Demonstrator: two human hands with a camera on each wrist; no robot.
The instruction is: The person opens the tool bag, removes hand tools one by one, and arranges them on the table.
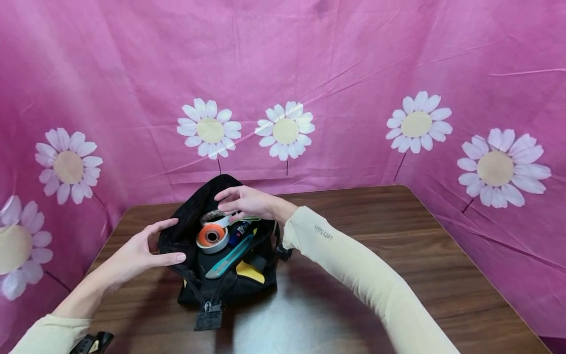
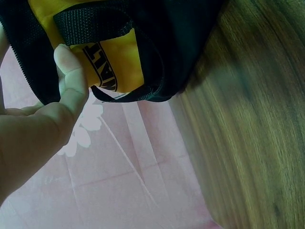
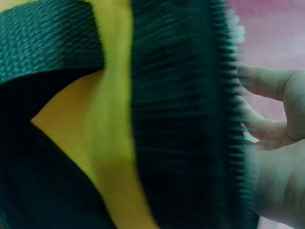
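A black and yellow tool bag (image 1: 261, 255) stands unzipped on the table. My left hand (image 1: 142, 250) grips its left edge; in the left wrist view the thumb (image 2: 71, 71) lies against the bag's outside near a strap. My right hand (image 1: 249, 202) is over the mouth, fingers loosely bent, with nothing seen held. Below it lie an orange-centred tape roll (image 1: 205, 236), a white roll (image 1: 224, 222), a dark blue labelled item (image 1: 239, 232) and a teal utility knife (image 1: 230, 258). In the right wrist view the bag's zipped edge (image 3: 224, 119) partly hides my right hand.
The brown wooden table (image 1: 353, 275) extends right of the bag. Pink cloth (image 1: 345, 59) printed with white flowers hangs behind and at both sides. A zip pull tab (image 1: 208, 317) hangs at the bag's near side.
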